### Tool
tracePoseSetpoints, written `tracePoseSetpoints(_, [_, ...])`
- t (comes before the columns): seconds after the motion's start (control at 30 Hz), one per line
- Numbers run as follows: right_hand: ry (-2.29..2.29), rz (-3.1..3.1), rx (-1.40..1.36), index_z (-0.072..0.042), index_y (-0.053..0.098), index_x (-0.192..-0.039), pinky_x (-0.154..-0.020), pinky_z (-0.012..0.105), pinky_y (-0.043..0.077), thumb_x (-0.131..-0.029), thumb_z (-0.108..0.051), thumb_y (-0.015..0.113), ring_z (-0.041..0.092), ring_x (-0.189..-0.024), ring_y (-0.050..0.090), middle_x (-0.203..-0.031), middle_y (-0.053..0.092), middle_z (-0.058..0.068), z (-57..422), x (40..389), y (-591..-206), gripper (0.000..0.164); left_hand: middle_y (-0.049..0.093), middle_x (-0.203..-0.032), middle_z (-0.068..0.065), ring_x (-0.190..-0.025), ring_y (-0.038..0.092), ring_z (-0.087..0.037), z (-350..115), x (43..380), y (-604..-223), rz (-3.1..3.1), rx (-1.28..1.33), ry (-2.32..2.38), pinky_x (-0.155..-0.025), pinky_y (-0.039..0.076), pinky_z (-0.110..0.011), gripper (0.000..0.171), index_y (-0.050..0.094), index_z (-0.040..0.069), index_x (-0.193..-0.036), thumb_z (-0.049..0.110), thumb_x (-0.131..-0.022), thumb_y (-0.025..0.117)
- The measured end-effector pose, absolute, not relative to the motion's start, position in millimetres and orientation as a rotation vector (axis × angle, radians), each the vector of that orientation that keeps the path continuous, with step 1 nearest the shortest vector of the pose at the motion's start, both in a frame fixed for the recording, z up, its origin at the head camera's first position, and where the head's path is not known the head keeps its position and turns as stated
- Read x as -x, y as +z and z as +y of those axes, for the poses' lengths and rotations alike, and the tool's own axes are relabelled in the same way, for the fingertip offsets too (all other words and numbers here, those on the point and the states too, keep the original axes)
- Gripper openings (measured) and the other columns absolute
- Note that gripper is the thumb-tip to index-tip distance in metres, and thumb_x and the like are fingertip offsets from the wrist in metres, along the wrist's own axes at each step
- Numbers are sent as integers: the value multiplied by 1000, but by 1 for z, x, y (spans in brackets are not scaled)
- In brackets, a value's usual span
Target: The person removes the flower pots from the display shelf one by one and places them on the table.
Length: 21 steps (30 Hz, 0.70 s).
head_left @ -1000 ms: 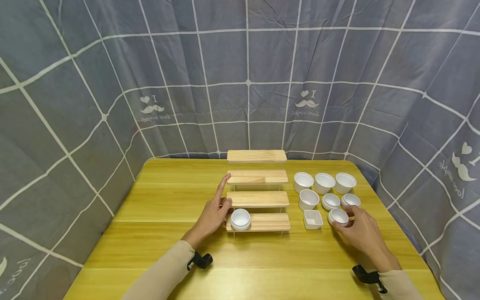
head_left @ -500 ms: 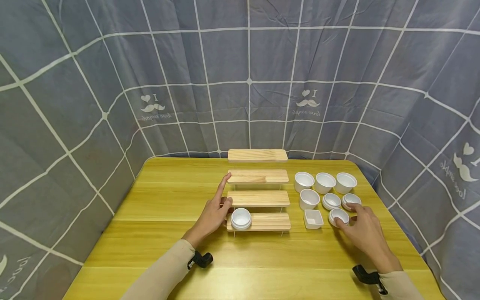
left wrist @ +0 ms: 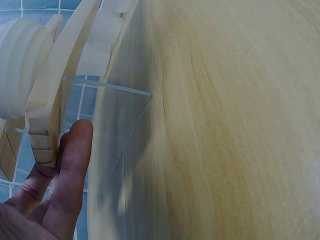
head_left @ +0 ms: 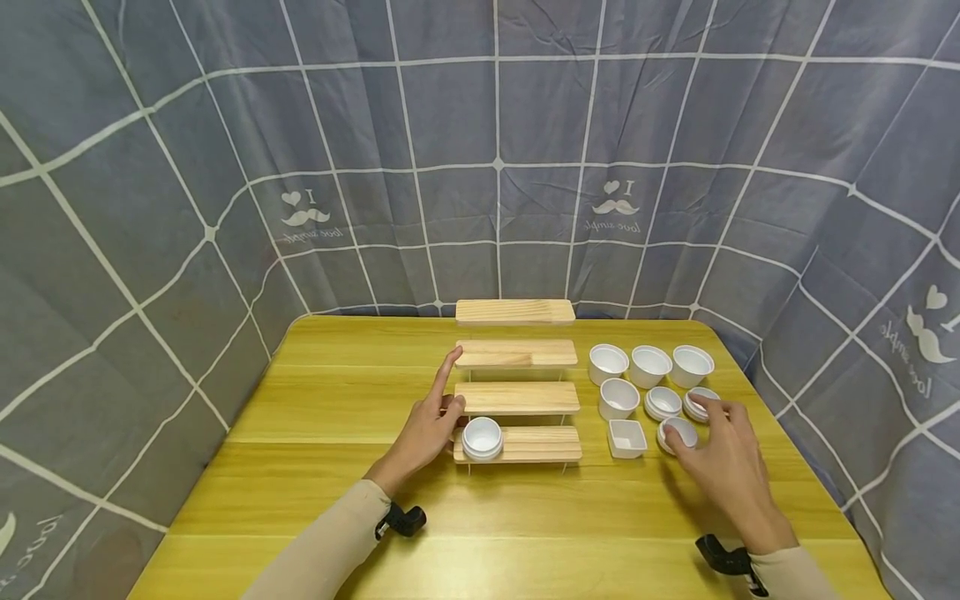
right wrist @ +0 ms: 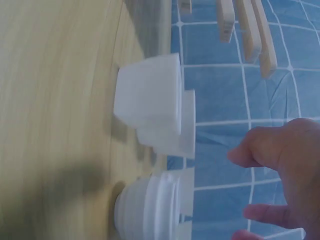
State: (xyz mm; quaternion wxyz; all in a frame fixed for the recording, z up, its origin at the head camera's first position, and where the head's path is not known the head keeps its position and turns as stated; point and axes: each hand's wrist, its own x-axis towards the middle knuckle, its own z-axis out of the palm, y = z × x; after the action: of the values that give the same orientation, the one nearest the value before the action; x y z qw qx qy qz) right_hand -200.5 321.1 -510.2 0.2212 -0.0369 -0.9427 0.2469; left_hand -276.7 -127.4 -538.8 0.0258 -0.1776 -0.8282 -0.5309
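Note:
My left hand [head_left: 422, 429] holds the left end of a tiered wooden shelf stand [head_left: 525, 398]. Its index finger stretches to a higher board, its thumb lies at the second board, and other fingers [left wrist: 75, 150] reach under the lowest one. On that lowest board, at the left, sits a ribbed white round jar [head_left: 482, 437]. My right hand [head_left: 727, 467] hovers over the right-hand group, thumb and fingers spread, holding nothing. Below its thumb stands a similar white jar [head_left: 682, 433]; another jar [head_left: 697, 404] lies partly behind the fingertips. In the right wrist view the fingers are apart from the containers.
A square white cup [head_left: 626, 439] and a round cup [head_left: 618, 398] stand between the shelf and the jars. Another small jar [head_left: 663, 403] stands beside them. Three wider cups [head_left: 650, 365] line the back. A grey gridded curtain [head_left: 360, 208] surrounds the yellow wood table [head_left: 337, 375].
My right hand has let go of the nearest jar and lifted slightly, its fingers spreading away from the rim. The left hand and shelf stand keep their places.

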Motion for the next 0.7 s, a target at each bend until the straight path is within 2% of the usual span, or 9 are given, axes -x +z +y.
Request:
tracePoseSetpoints(0.17, [671,-2463,-6,4,70,-148,-91,78,55,-92,-19,92,59,-121,60,-138,59,38,308,202,-508,65,69,-79,-5,-80,67,-20,-127,279,-540,-2556,559,-1627,-55,63,-37,80,14,62,-182,25,-123,53])
tracePoseSetpoints(0.4, [613,-2311,-197,2,76,-140,-84,67,53,-81,-11,99,51,-110,64,-130,64,33,286,205,-505,65,64,-76,-3,-79,69,-19,-126,280,-540,-2568,567,-1643,-54,65,-39,80,13,66,-180,25,-123,52])
tracePoseSetpoints(0.57, [565,-2276,-320,0,76,-140,-77,57,54,-78,-11,101,42,-103,65,-129,67,28,266,208,-499,68,61,-75,-4,-73,61,-18,-127,280,-540,-2565,571,-1626,-55,60,-35,80,13,68,-179,26,-124,52])
tracePoseSetpoints(0.7, [571,-2285,-399,-2,77,-141,-78,55,58,-78,-13,102,39,-106,67,-130,69,25,249,209,-496,68,59,-74,-5,-70,57,-16,-128,280,-540,-2565,571,-1611,-55,58,-34,80,13,66,-180,26,-123,52])
